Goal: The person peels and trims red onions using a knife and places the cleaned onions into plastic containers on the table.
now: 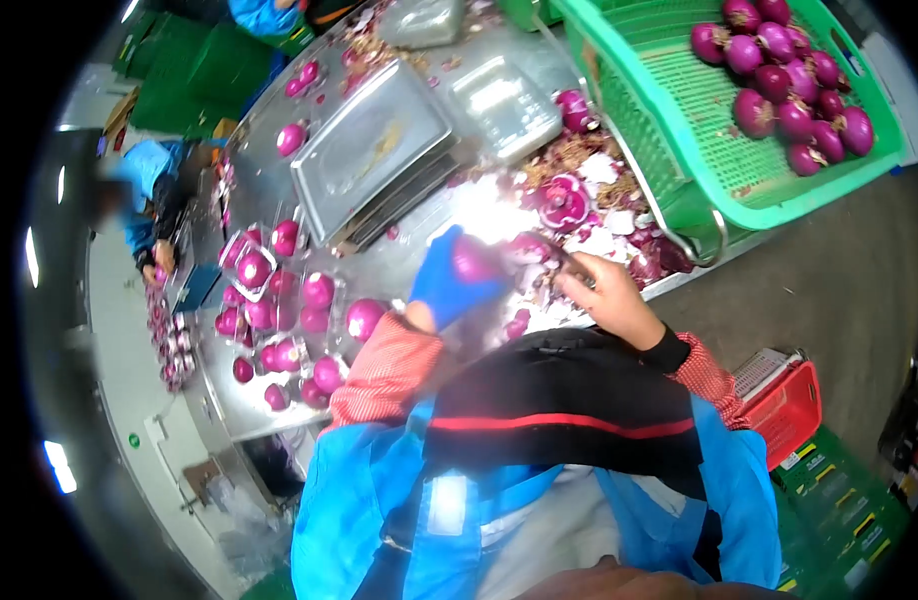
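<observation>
My left hand [441, 284], in a blue glove, is closed around a peeled red onion [476, 259] above the metal table. Just to the right, my bare right hand [611, 300] has its fingers wrapped round a small dark knife [569, 263], blurred and partly hidden by the fingers. Its blade points toward the onion. Below and beyond both hands lies a heap of onion skins [619, 215], with a cut-looking onion [564, 202] in it. Several peeled onions in clear trays [254, 270] stand left of my gloved hand.
A green crate [669, 165] with several red onions [779, 85] stands at the right. A flat metal scale [374, 150] and stacked clear trays [504, 105] lie ahead. A co-worker in blue [149, 180] handles onions at the far left. A red basket [787, 415] sits lower right.
</observation>
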`<move>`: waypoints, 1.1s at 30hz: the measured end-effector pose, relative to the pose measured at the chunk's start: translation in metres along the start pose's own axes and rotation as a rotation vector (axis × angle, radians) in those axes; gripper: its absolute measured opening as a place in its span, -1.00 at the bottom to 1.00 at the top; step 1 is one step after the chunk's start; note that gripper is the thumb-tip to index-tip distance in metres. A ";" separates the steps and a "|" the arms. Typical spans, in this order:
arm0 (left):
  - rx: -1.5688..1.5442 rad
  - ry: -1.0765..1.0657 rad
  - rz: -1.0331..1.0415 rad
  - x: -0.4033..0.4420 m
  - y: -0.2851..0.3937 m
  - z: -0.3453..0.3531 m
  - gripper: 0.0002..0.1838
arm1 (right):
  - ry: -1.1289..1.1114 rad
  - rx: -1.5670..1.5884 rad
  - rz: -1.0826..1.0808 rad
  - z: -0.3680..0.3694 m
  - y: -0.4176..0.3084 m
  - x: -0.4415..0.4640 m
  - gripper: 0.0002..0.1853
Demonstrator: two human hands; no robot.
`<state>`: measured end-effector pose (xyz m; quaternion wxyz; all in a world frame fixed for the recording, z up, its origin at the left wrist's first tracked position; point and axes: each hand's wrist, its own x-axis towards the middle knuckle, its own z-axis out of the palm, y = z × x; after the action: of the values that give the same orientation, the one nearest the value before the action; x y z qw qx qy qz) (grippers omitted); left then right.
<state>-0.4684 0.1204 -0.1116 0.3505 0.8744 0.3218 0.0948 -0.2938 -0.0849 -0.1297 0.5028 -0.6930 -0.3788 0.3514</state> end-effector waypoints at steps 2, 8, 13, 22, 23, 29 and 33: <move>0.065 -0.133 -0.084 0.006 -0.025 -0.013 0.07 | 0.034 0.075 -0.006 -0.001 0.001 -0.003 -0.68; 0.245 -0.146 -0.100 0.018 -0.084 -0.012 -0.04 | -0.024 -0.061 0.062 -0.017 -0.011 -0.004 -0.53; 0.044 0.100 0.357 0.095 0.038 -0.036 -0.36 | -0.014 -0.295 -0.150 -0.028 0.016 -0.008 -0.71; 0.063 -0.157 1.018 0.268 0.284 0.049 -0.38 | -0.041 -0.236 -0.245 -0.063 0.052 -0.023 -0.64; 0.072 -0.215 0.994 0.289 0.302 0.070 -0.34 | -0.100 -0.364 -0.180 -0.070 0.052 -0.025 -0.61; -0.137 -0.335 0.555 0.408 0.352 0.229 -0.03 | -0.254 -0.268 0.044 -0.122 0.046 -0.027 -0.61; -0.117 -0.246 0.549 0.476 0.355 0.333 0.07 | -0.211 -0.276 -0.012 -0.121 0.087 -0.030 -0.65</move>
<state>0.2071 0.0412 -0.1459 0.3980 0.9119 0.0225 0.0979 -0.1874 -0.1816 -0.1807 0.3625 -0.7125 -0.4781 0.3637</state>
